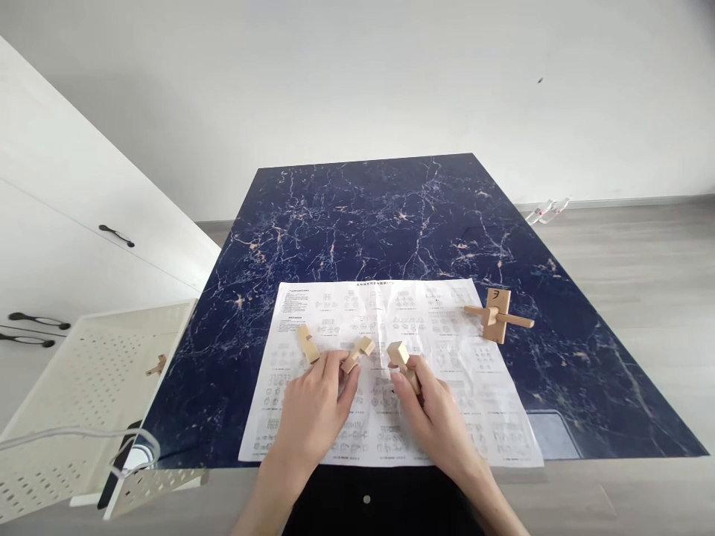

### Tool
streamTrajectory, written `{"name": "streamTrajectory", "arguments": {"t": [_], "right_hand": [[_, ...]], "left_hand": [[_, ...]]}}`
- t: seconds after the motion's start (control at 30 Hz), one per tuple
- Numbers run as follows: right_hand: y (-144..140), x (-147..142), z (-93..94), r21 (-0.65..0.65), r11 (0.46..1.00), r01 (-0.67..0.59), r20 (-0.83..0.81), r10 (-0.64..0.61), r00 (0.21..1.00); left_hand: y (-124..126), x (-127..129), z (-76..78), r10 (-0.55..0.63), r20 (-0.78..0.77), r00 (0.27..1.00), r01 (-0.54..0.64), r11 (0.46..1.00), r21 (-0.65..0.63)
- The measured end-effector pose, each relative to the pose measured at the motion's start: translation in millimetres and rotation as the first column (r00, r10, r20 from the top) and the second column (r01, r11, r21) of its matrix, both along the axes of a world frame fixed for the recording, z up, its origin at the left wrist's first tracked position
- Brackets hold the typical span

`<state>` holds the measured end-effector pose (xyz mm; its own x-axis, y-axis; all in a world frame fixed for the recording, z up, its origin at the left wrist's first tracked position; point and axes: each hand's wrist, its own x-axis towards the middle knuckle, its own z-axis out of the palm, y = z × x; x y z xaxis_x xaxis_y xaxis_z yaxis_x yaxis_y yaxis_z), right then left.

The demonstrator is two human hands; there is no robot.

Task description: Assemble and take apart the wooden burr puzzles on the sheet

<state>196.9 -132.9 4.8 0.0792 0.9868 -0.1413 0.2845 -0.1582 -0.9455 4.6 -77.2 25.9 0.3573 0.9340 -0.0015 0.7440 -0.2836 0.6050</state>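
Pale notched wooden puzzle pieces are in both of my hands, over a printed sheet (413, 313) of small diagrams. My left hand (316, 398) pinches one notched piece (364, 347) between thumb and fingers, its upper end pointing right. My right hand (433, 406) grips another notched piece (398, 353), whose square end faces up toward the camera. The two held pieces are apart. A third notched piece (307, 343) lies on the paper just beyond my left fingers, untouched. Part of each held piece is hidden by my fingers.
An assembled wooden cross puzzle (494, 316) sits at the sheet's right edge. Under everything is a dark blue marbled table (357, 216). A white pegboard (106, 372) with a cable (83, 430) stands to the left, by white cabinets (83, 186). Clear bottles (547, 211) are on the floor behind right.
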Motion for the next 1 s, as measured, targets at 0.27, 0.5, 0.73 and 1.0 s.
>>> {"name": "streamTrajectory", "arguments": {"t": [0.27, 0.5, 0.73, 1.0], "right_hand": [[-2, 4, 9.9, 0.001, 0.999, 0.039, -0.225, -0.038, 0.974], [-2, 6, -2.5, 0.097, 0.995, 0.018, -0.126, -0.006, 0.992], [-4, 2, -5.6, 0.019, 0.998, -0.053, -0.159, 0.055, 0.986], [-6, 0, 4.1, 0.017, 0.986, -0.165, -0.275, 0.164, 0.948]], "left_hand": [[-7, 4, 5.0, 0.230, 0.557, 0.798, 0.137, 0.831, -0.539], [-14, 5, -1.4, 0.266, 0.600, 0.754, 0.159, 0.813, -0.560], [-22, 9, -0.2, 0.193, 0.532, 0.825, 0.127, 0.853, -0.506], [-26, 10, -3.0, 0.190, 0.518, 0.834, 0.117, 0.857, -0.502]]}}
